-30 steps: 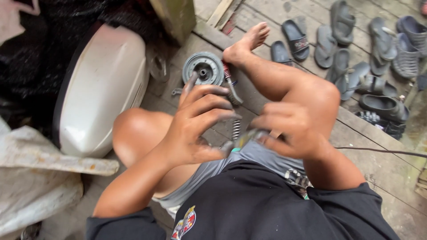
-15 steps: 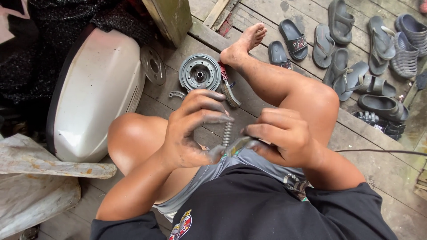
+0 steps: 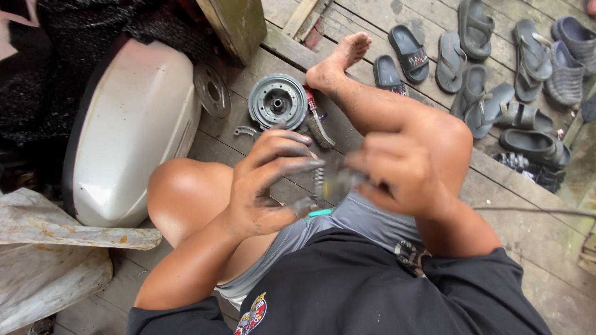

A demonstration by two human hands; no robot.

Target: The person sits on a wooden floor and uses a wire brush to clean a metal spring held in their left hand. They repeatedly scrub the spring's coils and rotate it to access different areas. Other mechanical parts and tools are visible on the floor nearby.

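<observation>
Soft, even daylight, no hard shadows; only faint shading under the knees. Mild sheen on the white cover [image 3: 124, 130], brightest along its top curve, no blown glare. Right hand [image 3: 397, 177] is motion-blurred, and so is the small part it grips. Left hand [image 3: 270, 180] beside it is sharp. Upper left, beyond the cover, falls to near-black. Slight wide-angle stretch at the frame edges.

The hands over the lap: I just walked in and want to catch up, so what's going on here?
A person sits on the wooden plank floor. Both greasy hands work a small metal part with a coil spring over the lap: left hand cupped around it, right hand motion-blurred. A round metal hub and a curved brake shoe lie on the boards ahead, beside a white tank.
</observation>
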